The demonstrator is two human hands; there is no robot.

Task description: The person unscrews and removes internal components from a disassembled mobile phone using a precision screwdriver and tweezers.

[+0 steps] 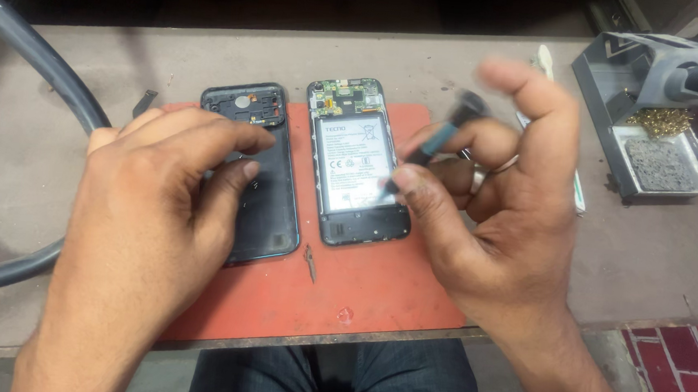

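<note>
Left hand (146, 231) hovers with its fingers loosely curled and holding nothing, fingertips over the black back cover (270, 207) lying on the orange mat (358, 295). Right hand (487, 206) pinches a dark screwdriver (443, 137) between thumb and fingers, blurred, its tip over the opened phone (357, 160) with its battery showing. Tweezers (310, 262) lie just below, between both hands. A soldering stand (657, 119) sits beyond the right fingers.

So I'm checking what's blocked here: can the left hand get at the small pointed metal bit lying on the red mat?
Probably yes. The left hand hovers over the back cover, and the metal bit lies uncovered on the red mat just beside it.
</note>
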